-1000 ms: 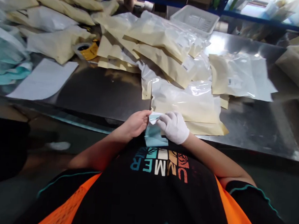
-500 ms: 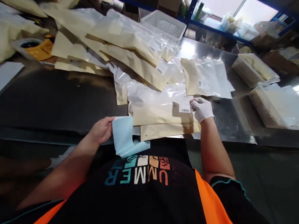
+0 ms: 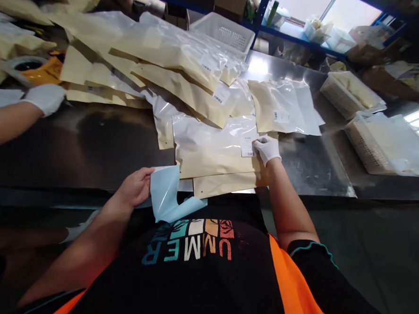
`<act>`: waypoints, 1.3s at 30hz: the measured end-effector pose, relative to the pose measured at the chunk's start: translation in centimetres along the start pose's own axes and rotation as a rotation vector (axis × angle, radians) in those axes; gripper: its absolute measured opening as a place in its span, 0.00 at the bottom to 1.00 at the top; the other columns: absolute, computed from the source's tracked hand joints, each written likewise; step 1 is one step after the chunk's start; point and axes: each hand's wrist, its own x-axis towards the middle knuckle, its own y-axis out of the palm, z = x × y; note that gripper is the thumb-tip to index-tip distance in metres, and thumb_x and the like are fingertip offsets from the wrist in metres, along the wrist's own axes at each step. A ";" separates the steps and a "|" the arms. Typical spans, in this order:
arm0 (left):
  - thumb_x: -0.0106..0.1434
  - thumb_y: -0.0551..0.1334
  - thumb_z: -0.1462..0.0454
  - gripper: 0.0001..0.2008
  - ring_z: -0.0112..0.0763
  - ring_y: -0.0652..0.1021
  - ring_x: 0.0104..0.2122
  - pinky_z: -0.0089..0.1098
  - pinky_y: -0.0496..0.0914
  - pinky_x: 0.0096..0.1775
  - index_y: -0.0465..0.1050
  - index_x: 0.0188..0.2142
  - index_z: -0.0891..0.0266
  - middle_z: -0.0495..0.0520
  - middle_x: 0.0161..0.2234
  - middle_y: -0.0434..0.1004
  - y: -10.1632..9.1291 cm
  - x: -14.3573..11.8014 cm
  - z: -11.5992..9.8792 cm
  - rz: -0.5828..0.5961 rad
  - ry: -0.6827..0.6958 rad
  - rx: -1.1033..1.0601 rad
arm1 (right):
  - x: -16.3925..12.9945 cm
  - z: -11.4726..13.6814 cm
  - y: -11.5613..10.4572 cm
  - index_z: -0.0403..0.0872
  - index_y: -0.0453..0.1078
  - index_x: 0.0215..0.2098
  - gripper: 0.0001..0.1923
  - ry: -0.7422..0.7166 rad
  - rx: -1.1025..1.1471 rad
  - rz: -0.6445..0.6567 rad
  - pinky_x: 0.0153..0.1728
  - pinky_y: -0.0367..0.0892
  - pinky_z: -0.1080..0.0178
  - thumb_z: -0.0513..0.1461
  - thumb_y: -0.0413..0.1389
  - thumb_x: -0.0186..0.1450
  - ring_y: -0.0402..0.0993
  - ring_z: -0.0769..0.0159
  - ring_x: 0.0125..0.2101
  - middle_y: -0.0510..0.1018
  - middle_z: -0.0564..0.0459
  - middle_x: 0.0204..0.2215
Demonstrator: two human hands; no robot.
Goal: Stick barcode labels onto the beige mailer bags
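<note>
In my bare left hand (image 3: 135,186) is a light-blue label backing sheet (image 3: 165,194), pinched at its upper left corner. The sheet curls and hangs down in front of my shirt. My right hand (image 3: 267,149), in a white glove, has its fingers closed at the right edge of a white barcode label (image 3: 248,144). This label lies against the right part of a clear-fronted plastic bag (image 3: 210,150) with a cream lower side. Whether it is stuck down I cannot tell. Another cream bag (image 3: 225,185) pokes out beneath, at the table's front edge.
Several labelled bags (image 3: 178,79) are heaped behind, and one more bag (image 3: 283,107) lies at the right. White baskets (image 3: 226,32) stand at the back and right. From the left, another person's gloved hand (image 3: 46,98) reaches over the metal table (image 3: 100,145), near a tape roll (image 3: 26,65).
My right hand has moved slightly left with the label, which now sits closer to the bag's surface; its shadow has gone. Another person's gloved hand has come in at the left.
</note>
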 end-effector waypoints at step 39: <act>0.63 0.58 0.69 0.13 0.37 0.83 0.26 0.30 0.80 0.31 0.83 0.32 0.69 0.59 0.27 0.84 -0.8 0.5 -0.1 0.140 -0.015 0.007 | -4.2 -2.1 1.0 0.40 0.69 0.66 0.36 -0.465 -0.442 0.155 0.74 0.56 0.40 0.58 0.43 0.76 0.62 0.43 0.71 0.69 0.32 0.69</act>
